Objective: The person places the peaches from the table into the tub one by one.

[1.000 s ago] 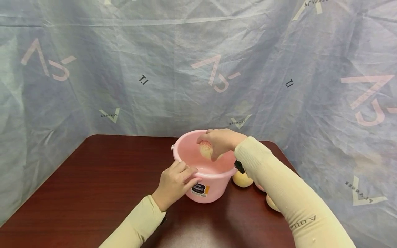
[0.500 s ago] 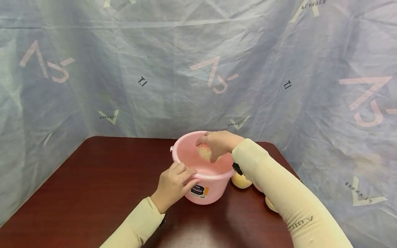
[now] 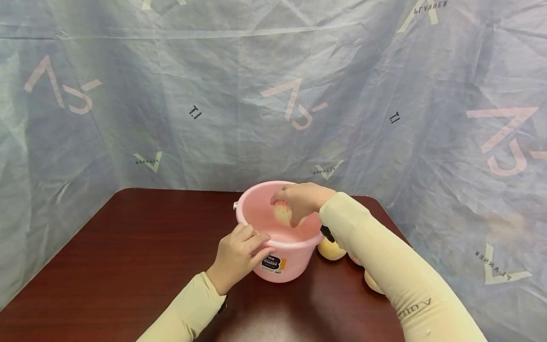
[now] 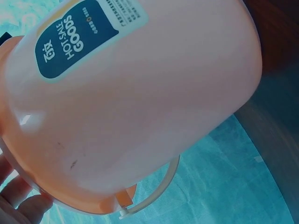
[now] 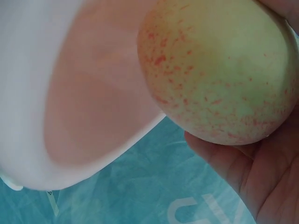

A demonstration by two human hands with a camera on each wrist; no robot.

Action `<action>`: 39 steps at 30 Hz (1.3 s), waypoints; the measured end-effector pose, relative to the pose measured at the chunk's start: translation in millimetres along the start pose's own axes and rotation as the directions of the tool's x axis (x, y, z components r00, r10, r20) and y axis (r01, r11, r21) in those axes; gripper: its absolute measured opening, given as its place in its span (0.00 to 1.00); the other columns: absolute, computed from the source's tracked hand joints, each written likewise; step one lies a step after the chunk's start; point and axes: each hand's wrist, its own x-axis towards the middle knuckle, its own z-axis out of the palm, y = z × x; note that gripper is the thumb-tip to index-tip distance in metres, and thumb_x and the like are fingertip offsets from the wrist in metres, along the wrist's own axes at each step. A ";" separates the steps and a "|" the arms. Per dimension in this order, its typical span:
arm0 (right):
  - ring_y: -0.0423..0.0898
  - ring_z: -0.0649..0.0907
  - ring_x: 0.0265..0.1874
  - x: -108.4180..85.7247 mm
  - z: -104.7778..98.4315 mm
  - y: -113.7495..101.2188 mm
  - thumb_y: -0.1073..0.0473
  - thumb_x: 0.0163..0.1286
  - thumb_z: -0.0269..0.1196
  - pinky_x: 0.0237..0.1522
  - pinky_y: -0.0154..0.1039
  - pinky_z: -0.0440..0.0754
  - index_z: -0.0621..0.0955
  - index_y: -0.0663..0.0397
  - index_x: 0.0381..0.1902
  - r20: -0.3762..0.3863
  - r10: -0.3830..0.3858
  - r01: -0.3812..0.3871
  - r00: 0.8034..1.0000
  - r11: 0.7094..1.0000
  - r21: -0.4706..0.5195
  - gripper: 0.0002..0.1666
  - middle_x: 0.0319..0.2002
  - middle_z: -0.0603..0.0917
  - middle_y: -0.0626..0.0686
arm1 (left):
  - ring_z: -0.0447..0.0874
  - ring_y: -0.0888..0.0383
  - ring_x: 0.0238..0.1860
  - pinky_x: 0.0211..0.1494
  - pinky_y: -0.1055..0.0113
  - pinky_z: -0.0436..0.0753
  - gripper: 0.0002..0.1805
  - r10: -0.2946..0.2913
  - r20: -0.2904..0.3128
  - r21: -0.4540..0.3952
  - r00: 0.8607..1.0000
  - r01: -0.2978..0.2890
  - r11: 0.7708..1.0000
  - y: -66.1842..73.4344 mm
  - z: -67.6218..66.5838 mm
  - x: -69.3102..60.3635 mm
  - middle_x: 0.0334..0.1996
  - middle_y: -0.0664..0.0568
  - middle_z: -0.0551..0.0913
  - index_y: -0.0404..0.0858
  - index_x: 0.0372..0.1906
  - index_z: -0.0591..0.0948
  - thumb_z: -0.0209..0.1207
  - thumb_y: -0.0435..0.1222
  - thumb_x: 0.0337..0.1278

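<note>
A pink plastic bucket (image 3: 297,261) with a dark label stands upright on the table. My left hand (image 3: 240,255) grips its near-left rim, fingers over the edge and thumb outside. Inside the mouth of the bucket, my right hand (image 3: 308,198) holds a pale yellow peach (image 3: 281,212) with red speckles. In the right wrist view the peach (image 5: 219,70) is close up, thumb and fingers around it. The left wrist view has the bucket's outer wall (image 4: 154,98) and its pale handle (image 4: 161,186), with fingertips at the rim. The bucket's floor is mostly out of sight.
Right of the bucket lies a yellow round fruit (image 3: 331,249). Beyond it, a pinkish one and a pale one (image 3: 372,282) are partly hidden by my right sleeve. The dark red table (image 3: 128,256) ends at a grey printed cloth (image 3: 239,95) behind.
The peach and right hand have sunk very slightly in the bucket. My left hand stays on the rim. The whole view has shifted a little.
</note>
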 end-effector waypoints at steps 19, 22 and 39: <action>0.50 0.76 0.57 -7.7 -7.0 3.6 0.62 0.55 0.70 0.53 0.49 0.75 0.74 0.46 0.63 0.009 0.015 -0.015 1.000 0.999 0.044 0.36 0.61 0.76 0.53 | 0.67 0.57 0.24 0.22 0.70 0.72 0.24 -0.003 0.007 0.008 1.000 0.003 1.000 -1.2 -1.6 0.3 0.22 0.55 0.70 0.43 0.29 0.83 0.48 0.55 0.68; 0.50 0.76 0.58 -9.8 -8.3 4.7 0.63 0.55 0.70 0.54 0.48 0.74 0.74 0.46 0.62 0.008 0.010 -0.010 1.000 0.999 0.042 0.35 0.60 0.76 0.53 | 0.68 0.57 0.24 0.22 0.71 0.72 0.24 -0.005 0.007 0.005 1.000 0.005 1.000 -1.2 -1.8 0.2 0.22 0.54 0.70 0.43 0.30 0.84 0.48 0.55 0.68; 0.51 0.79 0.52 -34.7 -3.8 16.7 0.62 0.56 0.69 0.48 0.47 0.77 0.75 0.46 0.61 0.039 0.040 -0.043 0.998 0.996 0.081 0.33 0.53 0.80 0.54 | 0.68 0.56 0.25 0.22 0.68 0.72 0.26 -0.024 0.029 -0.009 0.999 0.025 1.000 -0.1 -3.2 1.1 0.22 0.53 0.70 0.42 0.32 0.85 0.47 0.57 0.67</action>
